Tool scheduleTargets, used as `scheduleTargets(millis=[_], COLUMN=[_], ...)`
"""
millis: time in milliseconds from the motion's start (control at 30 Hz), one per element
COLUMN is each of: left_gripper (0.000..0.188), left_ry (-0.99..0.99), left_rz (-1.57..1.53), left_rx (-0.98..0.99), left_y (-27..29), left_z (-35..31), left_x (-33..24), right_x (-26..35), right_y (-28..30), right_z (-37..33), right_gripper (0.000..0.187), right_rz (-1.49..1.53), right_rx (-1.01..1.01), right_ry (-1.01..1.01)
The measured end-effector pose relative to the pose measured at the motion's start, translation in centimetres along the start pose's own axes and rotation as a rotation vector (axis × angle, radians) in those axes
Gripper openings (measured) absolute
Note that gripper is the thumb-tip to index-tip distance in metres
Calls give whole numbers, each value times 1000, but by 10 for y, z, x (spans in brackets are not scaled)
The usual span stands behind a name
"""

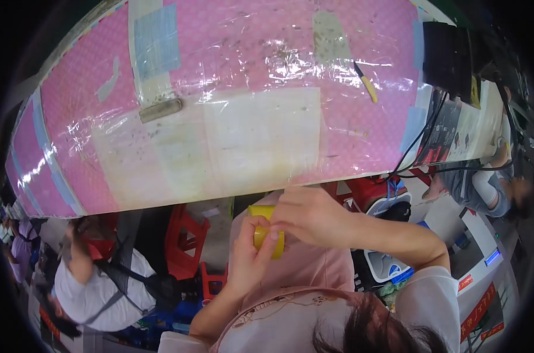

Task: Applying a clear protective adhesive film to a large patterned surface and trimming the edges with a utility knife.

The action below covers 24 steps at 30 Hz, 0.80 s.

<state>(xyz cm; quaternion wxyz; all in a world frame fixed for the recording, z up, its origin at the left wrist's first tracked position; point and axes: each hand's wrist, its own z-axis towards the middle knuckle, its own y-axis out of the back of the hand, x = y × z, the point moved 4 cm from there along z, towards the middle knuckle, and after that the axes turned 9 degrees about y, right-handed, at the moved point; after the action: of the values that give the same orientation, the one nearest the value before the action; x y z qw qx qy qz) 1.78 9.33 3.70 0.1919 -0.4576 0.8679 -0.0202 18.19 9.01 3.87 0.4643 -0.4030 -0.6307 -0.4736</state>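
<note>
A yellow tape roll [278, 247] is held just off the near edge of the table, above my lap. My left hand [252, 253] wraps round it from the left, thumb and fingers closed on its side. Over its upper right side lies my right hand [314, 216], fingers drawn together in a pinch at the roll's edge near my left thumb. Just what the right fingertips grip there is partly hidden.
The table [231, 65] has a pink cover under clear film. On it lie a small knife [368, 88] with a yellow handle and a greyish bar [161, 110]. Black cables [423, 141] hang at the right edge. Red stools [185, 241] and a person in white [120, 282] are at left.
</note>
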Motion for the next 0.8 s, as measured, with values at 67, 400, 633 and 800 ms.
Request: scheduleTargets(millis=[67, 400, 633, 800], left_gripper=[48, 91, 84, 82], left_ry=[-57, 56, 190, -76], left_rz=[54, 744, 649, 423], left_rx=[69, 277, 179, 221], left_y=[-2, 37, 100, 74], left_z=[0, -8, -15, -5], left_x=[6, 40, 79, 51], right_x=[1, -6, -22, -45], right_y=[4, 48, 132, 193], right_z=[-5, -30, -1, 47], right_gripper=[10, 9, 7, 8], right_rz=[-30, 79, -21, -71], right_rx=[-13, -88, -192, -221], right_ry=[10, -270, -409, -329])
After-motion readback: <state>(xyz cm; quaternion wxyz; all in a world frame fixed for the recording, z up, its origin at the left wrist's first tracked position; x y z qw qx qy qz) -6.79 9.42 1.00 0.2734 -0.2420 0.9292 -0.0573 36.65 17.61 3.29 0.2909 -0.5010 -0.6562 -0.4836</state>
